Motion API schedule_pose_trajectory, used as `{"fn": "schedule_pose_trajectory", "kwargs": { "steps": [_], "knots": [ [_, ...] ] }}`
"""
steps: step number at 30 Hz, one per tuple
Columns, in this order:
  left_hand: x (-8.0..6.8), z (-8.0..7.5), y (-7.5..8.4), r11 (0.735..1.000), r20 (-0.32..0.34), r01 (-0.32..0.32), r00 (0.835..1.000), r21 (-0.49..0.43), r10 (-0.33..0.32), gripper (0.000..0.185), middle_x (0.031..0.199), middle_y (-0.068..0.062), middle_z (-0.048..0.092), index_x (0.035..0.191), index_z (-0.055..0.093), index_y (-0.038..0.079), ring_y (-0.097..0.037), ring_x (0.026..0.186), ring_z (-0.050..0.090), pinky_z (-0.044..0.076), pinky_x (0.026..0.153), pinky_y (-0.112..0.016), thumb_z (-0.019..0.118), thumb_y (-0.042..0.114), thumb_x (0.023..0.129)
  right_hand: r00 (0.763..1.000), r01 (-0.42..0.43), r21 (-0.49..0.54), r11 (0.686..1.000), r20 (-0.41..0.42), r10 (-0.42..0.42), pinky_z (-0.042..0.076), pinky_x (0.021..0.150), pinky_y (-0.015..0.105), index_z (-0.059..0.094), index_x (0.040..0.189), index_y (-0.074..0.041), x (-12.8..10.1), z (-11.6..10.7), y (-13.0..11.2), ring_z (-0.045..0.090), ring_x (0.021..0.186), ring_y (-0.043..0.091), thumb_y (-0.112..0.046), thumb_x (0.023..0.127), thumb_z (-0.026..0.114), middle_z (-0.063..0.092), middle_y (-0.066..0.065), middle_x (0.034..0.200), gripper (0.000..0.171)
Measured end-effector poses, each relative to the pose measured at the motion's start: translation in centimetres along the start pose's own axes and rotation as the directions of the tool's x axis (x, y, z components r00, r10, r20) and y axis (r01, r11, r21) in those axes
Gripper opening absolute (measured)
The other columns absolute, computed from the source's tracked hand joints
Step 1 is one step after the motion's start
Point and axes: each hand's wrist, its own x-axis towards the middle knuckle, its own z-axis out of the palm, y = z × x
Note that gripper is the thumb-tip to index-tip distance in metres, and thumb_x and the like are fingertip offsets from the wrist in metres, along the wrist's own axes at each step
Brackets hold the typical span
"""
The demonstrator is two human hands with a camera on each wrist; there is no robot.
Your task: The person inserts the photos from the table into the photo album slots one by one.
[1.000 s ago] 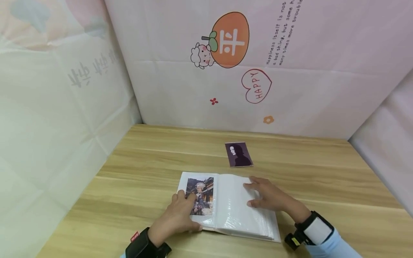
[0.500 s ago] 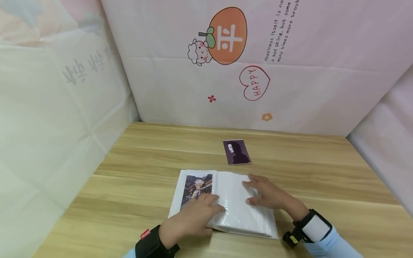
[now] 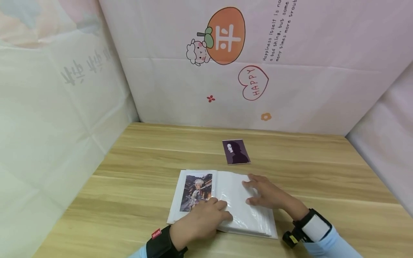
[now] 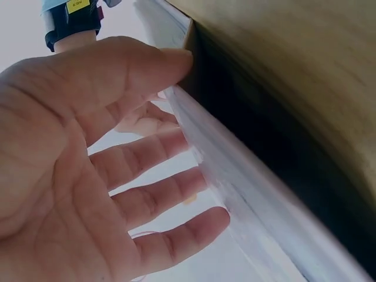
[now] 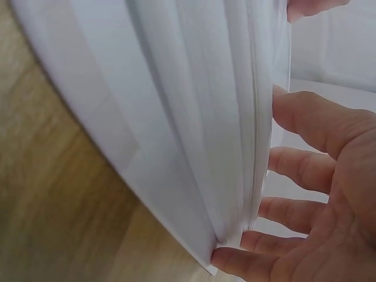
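Observation:
A photo album (image 3: 237, 204) lies spread on the wooden table. Its left page carries a photo (image 3: 188, 191) of a person in a white headdress, and the right page is blank under a glossy sleeve. Across the lower spine area rests my left hand (image 3: 201, 219), covering the photo's bottom corner. In the left wrist view its fingers extend over the page, with the thumb (image 4: 170, 66) by the album's lower edge. My right hand (image 3: 267, 194) touches the right page near its outer top corner. Seen from the right wrist, those fingertips meet the stacked page edges (image 5: 200, 117).
A dark purple picture card (image 3: 237, 152) with a pale face and dark hair lies beyond the album. Behind the wooden table (image 3: 155, 150) hangs a printed cloth backdrop (image 3: 167, 89), with white cloth at both sides.
My left hand has slid right from the left page and its photo to the spine and the right page. The right hand stays in place. The head view has shifted slightly.

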Motion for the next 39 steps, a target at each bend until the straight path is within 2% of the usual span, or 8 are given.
{"fn": "schedule_pose_trajectory", "kwargs": {
  "steps": [9, 17, 25, 29, 32, 34, 36, 39],
  "knots": [
    [0.1, 0.0, 0.2, 0.999, -0.006, 0.001, 1.0, 0.046, -0.001, 0.052, 0.105, 0.008, 0.053, 0.111, 0.065, 0.034, -0.013, 0.095, 0.05, 0.044, 0.071, -0.028, 0.076, 0.013, 0.065, 1.0, -0.003, 0.017, 1.0, -0.005, 0.003, 0.026, 0.095, 0.062, 0.051, 0.128, 0.004, 0.0, 0.0, 0.2, 0.029, 0.123, 0.052, -0.026, 0.08, 0.071, 0.029, 0.035, 0.138, 0.059],
    [0.1, 0.1, 0.6, 0.999, 0.008, 0.008, 1.0, 0.039, -0.008, 0.048, 0.107, 0.003, 0.051, 0.111, 0.066, 0.031, -0.015, 0.09, 0.048, 0.043, 0.064, -0.027, 0.079, 0.02, 0.066, 0.998, 0.042, -0.003, 0.999, -0.057, -0.042, 0.034, 0.092, 0.056, 0.042, 0.13, 0.008, 1.3, -1.1, 0.4, 0.043, 0.114, 0.045, -0.026, 0.072, 0.078, 0.046, 0.029, 0.126, 0.076],
    [0.1, 0.1, 1.1, 0.997, -0.033, 0.004, 0.999, 0.073, -0.002, 0.041, 0.102, 0.001, 0.049, 0.105, 0.066, 0.03, -0.015, 0.081, 0.044, 0.039, 0.055, -0.025, 0.074, 0.011, 0.07, 0.998, -0.035, -0.022, 0.999, -0.048, 0.034, 0.032, 0.094, 0.057, 0.036, 0.137, 0.008, 4.2, -3.6, 2.0, 0.042, 0.115, 0.046, -0.031, 0.086, 0.065, 0.044, 0.032, 0.126, 0.07],
    [0.1, 0.1, 1.1, 0.998, -0.028, 0.01, 1.0, 0.063, -0.009, 0.04, 0.102, 0.001, 0.049, 0.106, 0.066, 0.029, -0.014, 0.081, 0.043, 0.039, 0.055, -0.025, 0.074, 0.011, 0.071, 0.999, -0.054, 0.028, 0.998, 0.002, 0.054, 0.044, 0.081, 0.048, 0.03, 0.14, 0.008, 6.0, -4.2, 2.8, 0.06, 0.078, 0.034, -0.017, 0.093, 0.055, 0.06, 0.021, 0.084, 0.059],
    [0.3, 0.1, 1.0, 0.999, -0.019, 0.015, 1.0, 0.05, -0.014, 0.042, 0.102, 0.002, 0.049, 0.106, 0.066, 0.03, -0.014, 0.082, 0.043, 0.039, 0.056, -0.025, 0.076, 0.013, 0.069, 0.995, -0.084, 0.016, 0.996, 0.049, 0.083, 0.044, 0.072, 0.04, 0.028, 0.14, 0.009, 7.2, -4.4, 3.1, 0.045, 0.047, 0.017, -0.012, 0.093, 0.051, 0.042, 0.004, 0.054, 0.057],
    [0.4, 0.1, 1.0, 0.999, -0.012, 0.018, 1.0, 0.045, -0.017, 0.044, 0.1, 0.003, 0.048, 0.107, 0.066, 0.031, -0.013, 0.082, 0.043, 0.039, 0.056, -0.025, 0.077, 0.013, 0.068, 0.991, -0.115, -0.013, 0.993, 0.064, 0.116, 0.043, 0.076, 0.041, 0.028, 0.14, 0.008, 7.9, -4.3, 3.4, 0.045, 0.054, 0.016, -0.012, 0.093, 0.051, 0.049, 0.004, 0.063, 0.056],
    [0.5, 0.2, 1.0, 0.999, -0.007, 0.019, 1.0, 0.045, -0.019, 0.044, 0.099, 0.003, 0.048, 0.106, 0.066, 0.031, -0.013, 0.081, 0.042, 0.039, 0.056, -0.024, 0.078, 0.015, 0.068, 0.986, -0.149, -0.026, 0.989, 0.072, 0.15, 0.039, 0.087, 0.045, 0.03, 0.14, 0.007, 8.4, -4.1, 3.7, 0.055, 0.072, 0.024, -0.014, 0.094, 0.051, 0.059, 0.016, 0.084, 0.055],
    [0.5, 0.3, 1.0, 0.999, -0.008, 0.016, 1.0, 0.043, -0.015, 0.041, 0.097, 0.004, 0.047, 0.105, 0.066, 0.031, -0.013, 0.08, 0.042, 0.038, 0.056, -0.024, 0.078, 0.015, 0.069, 0.977, -0.197, -0.052, 0.979, 0.076, 0.201, 0.033, 0.095, 0.052, 0.035, 0.139, 0.005, 9.0, -3.8, 4.1, 0.049, 0.11, 0.038, -0.016, 0.094, 0.05, 0.049, 0.029, 0.124, 0.053]
  ]
}}
